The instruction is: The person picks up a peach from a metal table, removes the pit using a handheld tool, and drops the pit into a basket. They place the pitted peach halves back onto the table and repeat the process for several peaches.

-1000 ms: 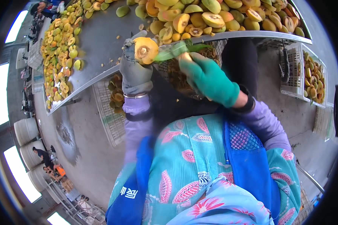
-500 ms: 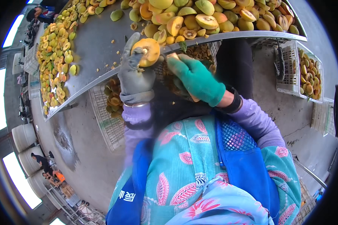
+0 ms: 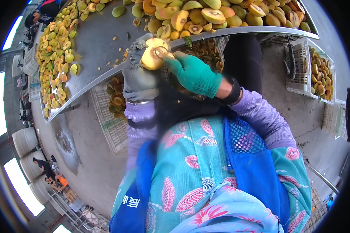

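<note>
A halved yellow peach [image 3: 151, 58] rests cut side up in my left hand [image 3: 138, 75], whose grey glove is closed round it. My right hand [image 3: 198, 75], in a green glove, is closed on a small tool [image 3: 168, 55] mostly hidden by the fingers. The tool's front end meets the brown hollow in the middle of the peach. Both hands are just over the near edge of a metal table [image 3: 101, 46]. Beyond them lies a big heap of peaches [image 3: 206, 15], many of them halved.
More cut peaches [image 3: 54, 58] line the table's left side. Beneath the near edge stand a crate [image 3: 111, 120] with peach halves and a container of brown scraps [image 3: 208, 52]. At right is a white crate [image 3: 299, 83] of peach pieces. People [image 3: 46, 169] are far left.
My right hand has moved left, bringing the tool to the peach's middle. In my left hand the peach half has turned, and the raised fingers have folded behind it.
</note>
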Available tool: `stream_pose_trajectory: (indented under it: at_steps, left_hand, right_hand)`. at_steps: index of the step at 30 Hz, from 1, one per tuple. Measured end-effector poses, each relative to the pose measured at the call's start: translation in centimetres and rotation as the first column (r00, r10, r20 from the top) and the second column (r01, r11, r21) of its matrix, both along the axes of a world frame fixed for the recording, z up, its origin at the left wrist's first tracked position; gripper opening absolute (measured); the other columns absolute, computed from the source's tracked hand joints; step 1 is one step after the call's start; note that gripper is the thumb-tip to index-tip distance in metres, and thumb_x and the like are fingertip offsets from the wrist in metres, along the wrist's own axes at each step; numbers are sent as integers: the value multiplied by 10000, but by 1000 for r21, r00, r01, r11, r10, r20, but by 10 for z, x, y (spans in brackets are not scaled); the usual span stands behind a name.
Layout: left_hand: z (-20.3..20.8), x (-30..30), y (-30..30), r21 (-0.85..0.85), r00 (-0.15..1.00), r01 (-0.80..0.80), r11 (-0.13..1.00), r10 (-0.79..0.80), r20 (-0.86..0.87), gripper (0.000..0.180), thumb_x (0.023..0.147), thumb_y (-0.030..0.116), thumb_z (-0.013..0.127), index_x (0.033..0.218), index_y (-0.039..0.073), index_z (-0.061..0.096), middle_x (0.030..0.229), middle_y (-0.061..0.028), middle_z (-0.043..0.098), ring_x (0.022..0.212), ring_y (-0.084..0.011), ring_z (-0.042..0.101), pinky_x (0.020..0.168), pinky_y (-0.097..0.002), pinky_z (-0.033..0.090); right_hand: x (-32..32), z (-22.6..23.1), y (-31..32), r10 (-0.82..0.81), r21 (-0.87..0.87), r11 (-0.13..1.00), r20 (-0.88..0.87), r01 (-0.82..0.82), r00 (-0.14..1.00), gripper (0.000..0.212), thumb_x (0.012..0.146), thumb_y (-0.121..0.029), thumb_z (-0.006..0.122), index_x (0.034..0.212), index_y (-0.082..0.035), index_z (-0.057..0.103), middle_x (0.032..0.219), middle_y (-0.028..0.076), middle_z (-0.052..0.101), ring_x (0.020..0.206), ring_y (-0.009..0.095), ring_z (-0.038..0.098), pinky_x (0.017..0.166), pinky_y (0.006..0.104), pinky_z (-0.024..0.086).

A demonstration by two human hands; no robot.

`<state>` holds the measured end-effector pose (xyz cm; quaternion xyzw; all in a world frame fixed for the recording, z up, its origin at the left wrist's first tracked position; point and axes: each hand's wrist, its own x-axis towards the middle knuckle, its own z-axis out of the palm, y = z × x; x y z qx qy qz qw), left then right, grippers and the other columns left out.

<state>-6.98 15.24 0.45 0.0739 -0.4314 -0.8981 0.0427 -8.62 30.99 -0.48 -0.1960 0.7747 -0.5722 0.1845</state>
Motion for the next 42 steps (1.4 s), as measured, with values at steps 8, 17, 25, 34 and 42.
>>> stream_pose_trajectory:
  at_steps: [8,17,25,34,42]
  left_hand:
    - [-13,-1,26,-272,916,-398,876,364,-167,263,742,47,681,1000,29,632,983,-110,655,927,-252,618,810,-347,506]
    - [-29,-3,21,-523,946,-312,793,210,-246,232,871,27,577,1100,2,551,1039,-112,613,954,-224,618,854,-347,523]
    - [-20,-5,12,-669,928,-361,650,182,-324,253,798,-29,630,1049,-12,601,1013,-93,592,914,-193,604,817,-297,504]
    - [-7,-6,1,-873,972,-64,484,-166,-163,257,904,46,503,1140,-32,570,1036,-101,625,901,-190,628,830,-310,515]
    - [3,-24,24,-649,959,-178,740,278,53,227,937,125,476,1051,14,638,983,-76,657,845,-154,632,771,-277,518]
  right_hand:
    - [13,-1,-14,-20,-266,960,267,93,964,523,970,-467,424,980,30,585,709,114,580,633,204,575,592,356,476]
    - [5,-6,-10,99,-384,912,552,146,828,554,951,-529,434,802,-14,575,577,-7,464,473,76,406,408,272,353]
    - [4,21,-7,133,-298,952,605,69,785,567,932,-571,430,743,-48,539,557,22,482,433,112,429,404,282,372]
    - [-6,-25,-7,96,-252,966,149,-56,984,558,961,-511,418,882,6,613,641,61,554,527,153,510,491,325,430]
    - [-2,-7,-16,46,-250,967,333,41,942,494,980,-420,407,1066,37,573,727,124,614,621,240,593,581,354,478]
